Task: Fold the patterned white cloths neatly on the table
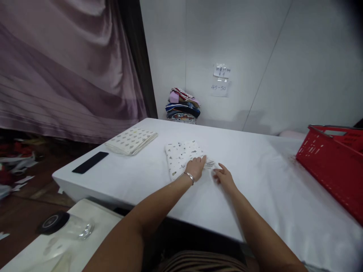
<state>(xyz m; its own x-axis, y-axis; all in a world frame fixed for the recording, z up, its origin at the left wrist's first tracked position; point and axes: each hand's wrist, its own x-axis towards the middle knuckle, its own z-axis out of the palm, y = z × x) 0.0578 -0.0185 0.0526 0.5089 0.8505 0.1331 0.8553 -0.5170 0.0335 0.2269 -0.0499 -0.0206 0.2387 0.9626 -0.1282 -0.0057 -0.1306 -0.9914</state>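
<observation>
1 white table (227, 143); 1 red basket (331, 162), R edge; 2 folded cloths. Printed cloth (181, 153), ctr: white, small scattered motifs, striped bit at R. My L hand (195, 168) presses it, fingers together; R hand (224, 176) part-open beside it, hold unclear.

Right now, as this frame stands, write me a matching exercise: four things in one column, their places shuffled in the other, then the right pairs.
1. Left hand
2. Red basket
3. Black-lidded jar
4. Pile of fabrics

A. Beyond the far edge of the white table
B. On the cream surface at lower left
C. On the patterned cloth nearest mid-picture
D. At the picture's right edge

Pairs: 1-C, 2-D, 3-B, 4-A
</observation>
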